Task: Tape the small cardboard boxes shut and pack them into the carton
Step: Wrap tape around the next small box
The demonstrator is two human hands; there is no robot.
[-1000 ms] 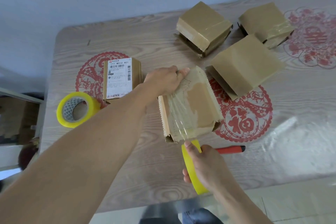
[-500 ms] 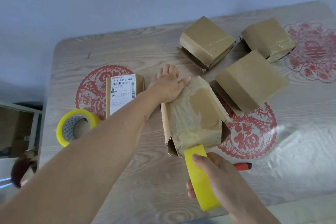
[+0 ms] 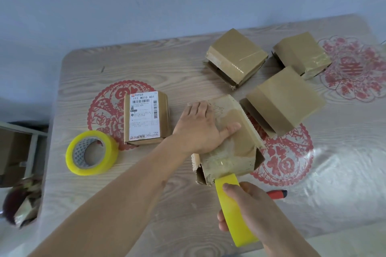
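Observation:
A small worn cardboard box (image 3: 240, 144) lies in the middle of the table with clear tape across its top. My left hand (image 3: 200, 127) presses flat on the box's top, fingers straight and thumb spread. My right hand (image 3: 248, 206) grips a yellow roll of tape (image 3: 231, 206) at the box's near end, and the tape runs from the roll up onto the box. A labelled box (image 3: 146, 119) sits to the left. Three brown boxes stand behind: one at the back (image 3: 236, 56), one at the far right (image 3: 300, 52), one nearer (image 3: 286, 98).
A second yellow tape roll (image 3: 92, 152) lies on the wooden table (image 3: 167, 69) at the left. A red-handled tool (image 3: 277, 193) pokes out behind my right hand. Red paper-cut decorations lie under the table's clear cover. A shelf with cartons (image 3: 14, 152) stands off the left edge.
My left hand slid from the box's far left corner onto its top and flattened. The right hand drew the roll down past the box's near end. The camera tilted, shifting the scene lower.

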